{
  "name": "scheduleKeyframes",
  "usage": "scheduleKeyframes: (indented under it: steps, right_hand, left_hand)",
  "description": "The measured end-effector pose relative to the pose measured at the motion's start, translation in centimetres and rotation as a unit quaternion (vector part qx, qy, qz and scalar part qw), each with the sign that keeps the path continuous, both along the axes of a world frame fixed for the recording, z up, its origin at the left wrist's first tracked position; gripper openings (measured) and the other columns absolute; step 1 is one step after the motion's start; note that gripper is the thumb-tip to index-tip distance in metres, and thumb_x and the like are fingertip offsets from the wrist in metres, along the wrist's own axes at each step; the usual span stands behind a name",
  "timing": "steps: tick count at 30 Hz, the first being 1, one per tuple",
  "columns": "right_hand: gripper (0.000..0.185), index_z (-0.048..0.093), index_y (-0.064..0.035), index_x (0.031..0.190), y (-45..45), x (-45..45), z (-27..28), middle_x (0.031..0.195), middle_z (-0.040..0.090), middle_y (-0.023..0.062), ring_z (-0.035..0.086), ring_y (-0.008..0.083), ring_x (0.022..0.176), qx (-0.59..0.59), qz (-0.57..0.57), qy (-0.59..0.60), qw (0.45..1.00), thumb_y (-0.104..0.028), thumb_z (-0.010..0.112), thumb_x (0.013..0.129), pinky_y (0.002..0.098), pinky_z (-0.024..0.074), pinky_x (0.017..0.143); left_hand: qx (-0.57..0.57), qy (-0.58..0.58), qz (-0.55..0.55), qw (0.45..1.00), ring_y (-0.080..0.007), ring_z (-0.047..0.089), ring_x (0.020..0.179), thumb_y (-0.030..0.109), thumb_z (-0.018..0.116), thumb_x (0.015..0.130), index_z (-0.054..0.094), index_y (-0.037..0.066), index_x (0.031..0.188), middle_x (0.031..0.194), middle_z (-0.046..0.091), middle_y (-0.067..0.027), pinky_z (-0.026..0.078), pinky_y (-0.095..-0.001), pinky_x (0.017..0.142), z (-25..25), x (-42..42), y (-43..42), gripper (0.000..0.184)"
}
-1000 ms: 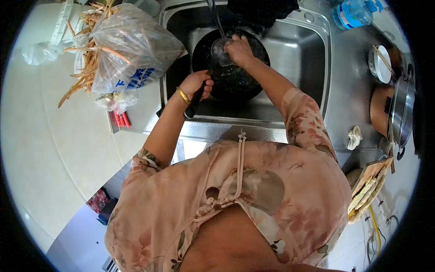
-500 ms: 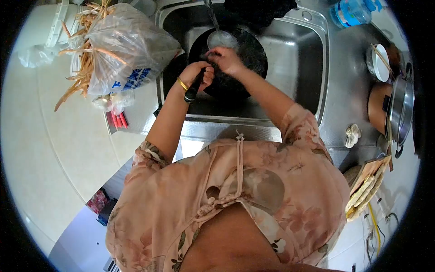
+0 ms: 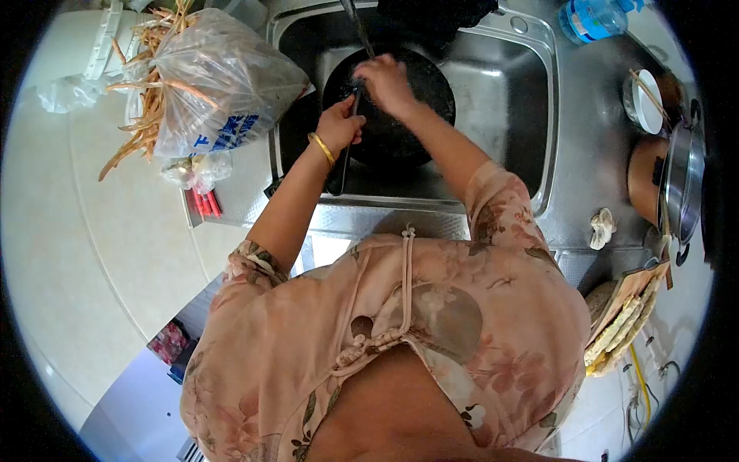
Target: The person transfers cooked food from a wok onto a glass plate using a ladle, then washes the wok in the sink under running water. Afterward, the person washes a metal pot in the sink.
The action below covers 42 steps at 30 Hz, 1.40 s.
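My left hand (image 3: 339, 123), a gold bangle at its wrist, is closed round a long black-handled utensil (image 3: 340, 175) slanting over the wok. My right hand (image 3: 387, 83) is slightly blurred, its fingers curled together at the utensil's upper part, just below the faucet (image 3: 357, 27). What the utensil's far end looks like is hidden behind these fingers. Under both hands, a dark round wok (image 3: 419, 108) rests in the left part of the steel sink (image 3: 504, 115).
Left of the sink stands a clear plastic bag (image 3: 223, 69), with dried tan strips (image 3: 142, 131) beside it. Dark cloth-like material (image 3: 439, 9) lies at the sink's back. To the right are a blue bottle (image 3: 593, 21), a white bowl (image 3: 645, 100), a lidded pot (image 3: 681, 181) and a crumpled cloth (image 3: 602, 229).
The utensil's handle end has swung down and right, and more of its length shows. My right hand has shifted up toward the faucet. A pale round patch beneath the faucet is now covered.
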State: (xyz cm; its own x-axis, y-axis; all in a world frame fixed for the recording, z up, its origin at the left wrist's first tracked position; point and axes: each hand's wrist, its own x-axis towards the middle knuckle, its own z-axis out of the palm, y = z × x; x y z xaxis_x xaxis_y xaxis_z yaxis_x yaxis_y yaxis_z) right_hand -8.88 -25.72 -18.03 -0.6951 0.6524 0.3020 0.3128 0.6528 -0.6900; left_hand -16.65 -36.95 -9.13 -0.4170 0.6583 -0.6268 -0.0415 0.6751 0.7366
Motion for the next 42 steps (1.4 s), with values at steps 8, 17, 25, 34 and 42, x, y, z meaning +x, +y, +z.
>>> scheduleKeyframes:
  steps: [8, 17, 25, 34, 42]
  right_hand:
    - [0.018, 0.063, -0.0093, 0.095, 3.4, 6.3, -1.9, 0.090, 0.062, 0.0110, 0.057, 0.0275, 0.082, -0.256, -0.130, 0.124, 0.950, -0.015, 0.059, 0.079, 0.0336, 0.0440, 0.072]
    - [0.018, 0.060, -0.0006, 0.099, 1.5, 11.3, -1.2, 0.090, 0.059, 0.0047, 0.054, 0.0153, 0.080, -0.574, -0.194, 0.269, 0.749, -0.008, 0.057, 0.083, 0.0270, 0.0436, 0.073]
    - [0.014, 0.062, -0.0094, 0.094, 1.9, 7.9, 0.6, 0.098, 0.060, 0.0061, 0.054, 0.0217, 0.091, -0.381, -0.171, 0.329, 0.847, -0.008, 0.058, 0.080, 0.0328, 0.0420, 0.080]
    - [0.015, 0.061, -0.0103, 0.090, 2.1, 0.6, 0.6, 0.098, 0.060, 0.0079, 0.052, 0.0323, 0.092, -0.052, -0.184, 0.069, 0.979, -0.006, 0.055, 0.077, 0.0419, 0.0429, 0.076]
    - [0.017, 0.061, -0.0095, 0.092, -2.1, -1.8, 4.2, 0.094, 0.060, 0.0106, 0.055, 0.0321, 0.087, 0.033, -0.072, 0.104, 0.991, -0.013, 0.054, 0.076, 0.0398, 0.0432, 0.077]
  left_hand:
    - [0.025, -0.324, 0.208, 0.923, -0.0193, 0.051, 0.054, 0.013, 0.050, 0.086, 0.049, 0.002, 0.084, 0.065, 0.051, -0.0067, 0.044, -0.0336, 0.049, -2.6, -1.2, 5.3, 0.011]
    - [0.098, -0.442, 0.348, 0.821, -0.0216, 0.050, 0.064, 0.005, 0.042, 0.087, 0.046, -0.005, 0.089, 0.070, 0.051, -0.0109, 0.048, -0.0345, 0.064, -0.6, -0.9, 15.1, 0.011]
    - [-0.037, -0.158, 0.126, 0.979, -0.0209, 0.046, 0.049, 0.023, 0.038, 0.091, 0.043, 0.005, 0.071, 0.052, 0.043, -0.0080, 0.039, -0.0325, 0.045, -2.9, -0.2, 8.3, 0.027]
    - [-0.039, -0.002, 0.012, 0.999, -0.0144, 0.033, 0.033, 0.031, 0.043, 0.090, 0.042, 0.009, 0.071, 0.049, 0.038, -0.0030, 0.025, -0.0298, 0.029, 0.8, 1.7, -2.7, 0.029]
    - [-0.056, 0.262, -0.178, 0.947, -0.0334, 0.053, 0.054, 0.032, 0.043, 0.089, 0.052, 0.002, 0.080, 0.063, 0.054, -0.0170, 0.043, -0.0426, 0.050, 1.6, -2.2, -4.9, 0.032]
